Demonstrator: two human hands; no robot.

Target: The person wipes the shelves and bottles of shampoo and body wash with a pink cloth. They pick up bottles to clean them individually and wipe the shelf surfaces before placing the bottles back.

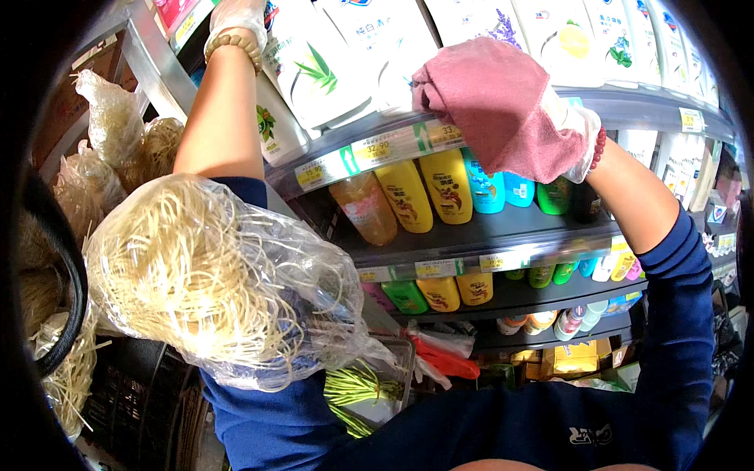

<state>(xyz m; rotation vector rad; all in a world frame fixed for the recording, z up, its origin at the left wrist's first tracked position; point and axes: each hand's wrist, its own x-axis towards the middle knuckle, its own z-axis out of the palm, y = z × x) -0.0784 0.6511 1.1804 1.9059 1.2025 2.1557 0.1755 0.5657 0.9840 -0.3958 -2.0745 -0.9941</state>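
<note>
My right hand (568,138), in a thin clear glove and with a red bead bracelet at the wrist, holds a pink towelling cloth (492,112). The cloth covers most of its fingers and overlaps the upper shelf's front edge (330,162) and the white bottles behind. My left hand (238,20), also gloved and wearing a pale bead bracelet, reaches up beside a white pump-style body wash bottle (318,76) with a green leaf print. Its fingers run out of the top of the picture, so its grip is hidden. More white bottles (565,44) stand in a row along this shelf.
Clear bags of dried noodles (194,277) hang close by my left arm. Yellow shampoo bottles (446,188) and blue bottles (486,182) fill the shelf below, with further stocked shelves under it. Long green beans (353,385) lie in a clear bin (406,365). A metal post (159,65) rises at left.
</note>
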